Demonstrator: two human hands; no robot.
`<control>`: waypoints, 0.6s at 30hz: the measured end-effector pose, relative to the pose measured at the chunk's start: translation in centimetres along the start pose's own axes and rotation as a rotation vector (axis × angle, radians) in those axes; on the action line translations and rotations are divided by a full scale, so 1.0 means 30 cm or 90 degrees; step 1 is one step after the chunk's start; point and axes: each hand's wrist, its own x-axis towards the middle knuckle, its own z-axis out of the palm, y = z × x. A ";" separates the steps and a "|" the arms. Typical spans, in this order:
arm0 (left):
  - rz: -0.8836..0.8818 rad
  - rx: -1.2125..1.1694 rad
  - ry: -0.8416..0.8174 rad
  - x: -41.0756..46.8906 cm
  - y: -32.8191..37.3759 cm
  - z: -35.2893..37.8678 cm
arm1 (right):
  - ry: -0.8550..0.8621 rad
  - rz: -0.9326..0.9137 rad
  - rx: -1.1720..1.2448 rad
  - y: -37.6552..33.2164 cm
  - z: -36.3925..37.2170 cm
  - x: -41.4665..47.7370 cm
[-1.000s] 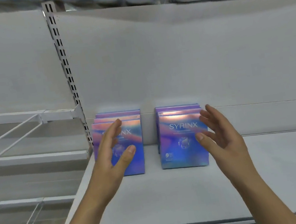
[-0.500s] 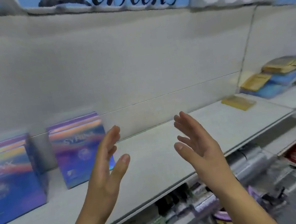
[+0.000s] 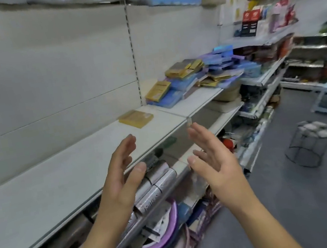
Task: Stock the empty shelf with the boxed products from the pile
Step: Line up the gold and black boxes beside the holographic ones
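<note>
The left hand [image 3: 121,173] and right hand [image 3: 213,158] hover empty, fingers [image 3: 128,145] spread, before the shelf [image 3: 60,183]; the pile [image 3: 200,75] lies loosely heaped farther right, so a hasty grab may spill boxes.

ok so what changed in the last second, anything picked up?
The head view swung right along the shelf: the two upright rows of purple boxes have left the frame, and the pile of boxes and a lone gold box have come into view. Nothing was taken or let go. The left hand and right hand stay open, palms facing, empty.
</note>
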 end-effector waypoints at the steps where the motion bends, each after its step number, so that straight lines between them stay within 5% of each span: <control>1: -0.005 -0.009 -0.006 0.029 -0.007 0.054 | 0.003 -0.001 -0.004 0.017 -0.050 0.019; 18: -0.040 -0.101 -0.053 0.816 -0.367 0.690 | 0.032 0.039 -0.100 0.398 -0.577 0.734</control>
